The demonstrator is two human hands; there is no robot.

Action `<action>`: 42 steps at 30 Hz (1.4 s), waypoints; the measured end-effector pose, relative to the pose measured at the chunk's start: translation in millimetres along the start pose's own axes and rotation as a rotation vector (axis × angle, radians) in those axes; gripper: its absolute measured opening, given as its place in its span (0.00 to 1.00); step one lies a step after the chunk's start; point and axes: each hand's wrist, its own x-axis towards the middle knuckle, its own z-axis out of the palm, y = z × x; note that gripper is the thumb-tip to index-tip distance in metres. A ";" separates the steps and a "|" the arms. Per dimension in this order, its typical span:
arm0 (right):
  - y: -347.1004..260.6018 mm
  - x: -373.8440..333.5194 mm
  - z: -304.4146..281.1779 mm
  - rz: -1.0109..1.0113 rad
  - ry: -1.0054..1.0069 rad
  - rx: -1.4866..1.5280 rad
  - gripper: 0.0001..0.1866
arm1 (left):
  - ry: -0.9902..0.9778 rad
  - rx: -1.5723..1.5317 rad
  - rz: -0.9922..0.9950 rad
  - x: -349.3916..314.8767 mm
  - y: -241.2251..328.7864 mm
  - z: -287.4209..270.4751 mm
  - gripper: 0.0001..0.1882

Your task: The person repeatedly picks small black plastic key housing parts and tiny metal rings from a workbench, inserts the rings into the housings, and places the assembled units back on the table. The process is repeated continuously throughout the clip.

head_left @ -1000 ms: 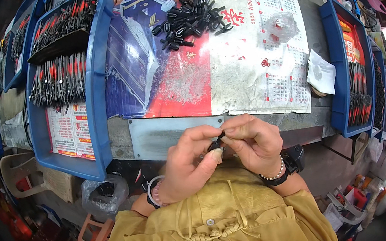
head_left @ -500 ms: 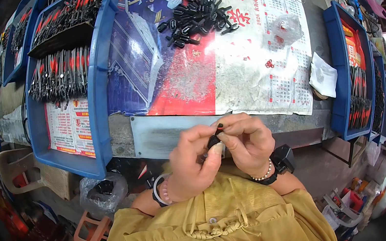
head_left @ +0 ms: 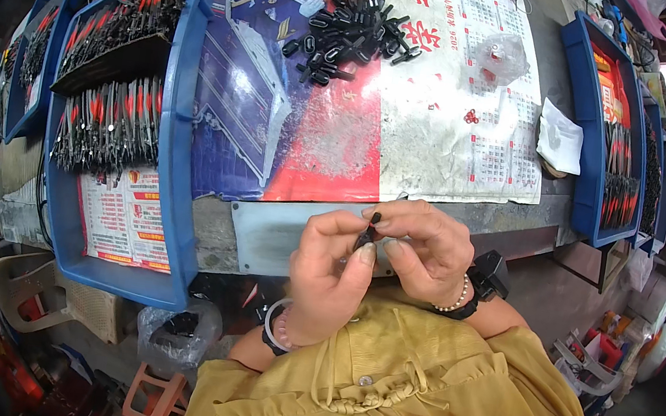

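Above my lap, at the table's front edge, my left hand (head_left: 331, 263) pinches a small black part (head_left: 364, 238) between thumb and fingers, its narrow black tip pointing up. A bit of red shows near that tip. My right hand (head_left: 429, 251) meets it from the right, fingers curled against the upper end and the thumb a little lower; its exact grip is partly hidden. Farther back on the table lies a heap of small black plastic parts (head_left: 349, 36) with oval ends. Several small red rings (head_left: 471, 117) lie on the calendar sheet to the right.
Blue trays (head_left: 171, 211) of thin black-and-red pieces stand at the left, and another blue tray (head_left: 590, 185) at the right. A crumpled clear bag (head_left: 500, 59) and a folded white cloth (head_left: 560, 138) rest on the table. A metal plate (head_left: 270, 233) lies along its front edge.
My right thumb has drawn back slightly from the black part, and my left hand has shifted a little left. The part's tip shows more clearly between my fingers.
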 end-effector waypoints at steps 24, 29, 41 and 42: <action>-8.7 32.5 10.2 -0.024 -0.122 0.053 0.06 | 0.046 -0.272 -0.083 2.0 7.0 -15.5 0.13; 22.7 87.9 3.5 0.120 -0.051 -0.372 0.06 | -0.050 -0.484 -0.302 12.4 15.7 -34.1 0.12; 51.6 107.1 13.0 0.026 -0.233 -0.932 0.07 | -0.062 -0.587 -0.252 14.3 10.1 -48.1 0.17; 38.7 96.9 5.1 -0.006 -0.211 -0.774 0.07 | -0.130 -0.562 -0.210 15.8 10.5 -48.8 0.18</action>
